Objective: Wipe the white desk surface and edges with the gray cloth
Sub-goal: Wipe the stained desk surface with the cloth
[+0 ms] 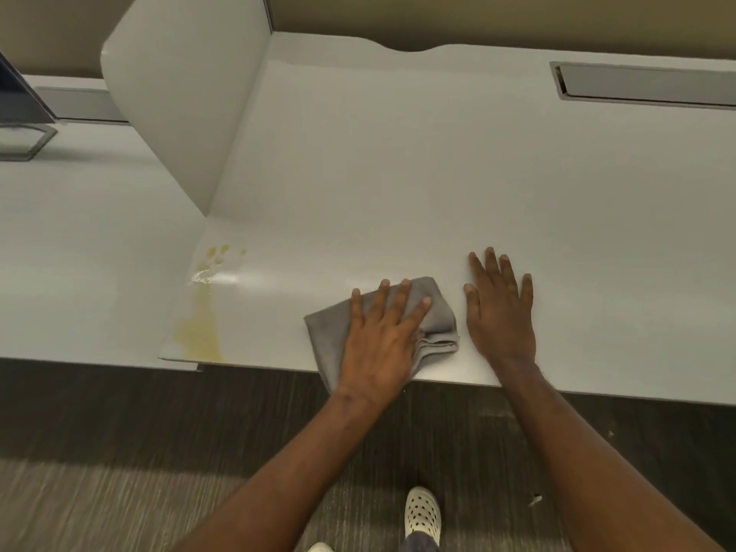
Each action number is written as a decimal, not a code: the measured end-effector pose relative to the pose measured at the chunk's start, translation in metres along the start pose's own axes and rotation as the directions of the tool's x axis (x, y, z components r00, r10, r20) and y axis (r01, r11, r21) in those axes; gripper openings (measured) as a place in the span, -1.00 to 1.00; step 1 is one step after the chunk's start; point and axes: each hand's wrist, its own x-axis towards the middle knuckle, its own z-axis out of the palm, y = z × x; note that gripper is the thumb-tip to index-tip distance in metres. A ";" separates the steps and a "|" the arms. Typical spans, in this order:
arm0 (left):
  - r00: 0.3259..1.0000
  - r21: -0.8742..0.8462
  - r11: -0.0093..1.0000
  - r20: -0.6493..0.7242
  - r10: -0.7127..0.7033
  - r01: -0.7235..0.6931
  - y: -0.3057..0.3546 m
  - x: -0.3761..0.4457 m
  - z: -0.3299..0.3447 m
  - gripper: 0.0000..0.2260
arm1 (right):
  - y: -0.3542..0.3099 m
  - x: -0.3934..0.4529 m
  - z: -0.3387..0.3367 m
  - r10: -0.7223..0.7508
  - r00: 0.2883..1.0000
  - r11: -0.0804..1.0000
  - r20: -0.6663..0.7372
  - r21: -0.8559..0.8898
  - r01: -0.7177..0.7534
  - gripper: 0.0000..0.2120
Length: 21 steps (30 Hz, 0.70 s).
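Observation:
A folded gray cloth [436, 312] lies on the white desk [398, 173] near its front edge, one corner hanging over the edge. My left hand [378, 336] presses flat on top of the cloth with fingers spread. My right hand [500, 308] rests flat on the bare desk just right of the cloth, fingers apart, holding nothing. A yellowish stain [203, 312] with a wet glint runs along the desk's front left corner, left of the cloth.
A white divider panel [179, 93] stands upright on the left, separating a neighbouring desk [79, 233] that holds a monitor base [24, 141]. A gray cable slot [645, 83] sits at the back right. Dark carpet [119, 472] and my shoe [422, 513] are below.

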 end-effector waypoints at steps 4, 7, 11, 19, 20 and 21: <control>0.997 0.003 0.997 -0.013 -0.073 0.073 0.002 0.051 -0.005 -0.47 | 0.000 0.000 0.000 0.004 1.000 1.000 -0.021 0.029 -0.004 -0.47; 0.993 -0.004 0.994 -0.033 -0.112 0.112 -0.016 0.091 -0.015 -0.49 | 0.000 -0.001 0.000 0.012 1.000 0.999 -0.029 0.048 -0.011 -0.47; 0.964 -0.022 0.968 -0.087 -0.251 0.250 -0.077 0.100 -0.030 -0.51 | 0.000 0.000 0.002 0.010 0.999 1.000 -0.032 0.009 -0.010 -0.49; 0.956 -0.058 0.966 -0.141 -0.256 0.251 -0.128 -0.016 -0.033 -0.53 | 0.001 -0.001 0.003 0.016 1.000 1.000 -0.022 -0.023 -0.017 -0.48; 0.966 -0.059 0.976 -0.143 -0.215 0.208 -0.120 -0.029 -0.031 -0.54 | 0.000 0.000 0.003 0.020 1.000 0.999 -0.018 -0.028 -0.021 -0.48; 0.977 -0.057 0.986 -0.138 -0.161 0.154 -0.109 -0.039 -0.028 -0.53 | 0.000 0.000 0.003 0.022 1.000 0.999 -0.012 -0.034 -0.022 -0.48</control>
